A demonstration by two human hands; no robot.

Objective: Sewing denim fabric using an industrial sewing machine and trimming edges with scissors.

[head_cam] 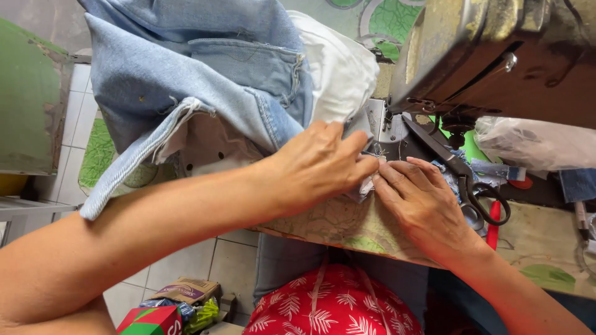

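My left hand (316, 164) and my right hand (422, 205) meet in front of a sewing machine (496, 56), fingertips pinching a small piece of pale fabric (366, 186) beside the needle plate (382, 124). The left hand presses down on light blue denim jeans (205, 80) with white lining, bunched to the left of the machine. The right hand lies flat on the table, its fingers on the fabric edge. Whether the needle is in the cloth is hidden.
Black-handled scissors (465, 180) lie right of my right hand, next to a red tool (493, 223). The table (347, 226) has a green leaf-patterned cover. A clear plastic bag (534, 142) sits at right. Boxes and scraps (174, 304) lie on the tiled floor.
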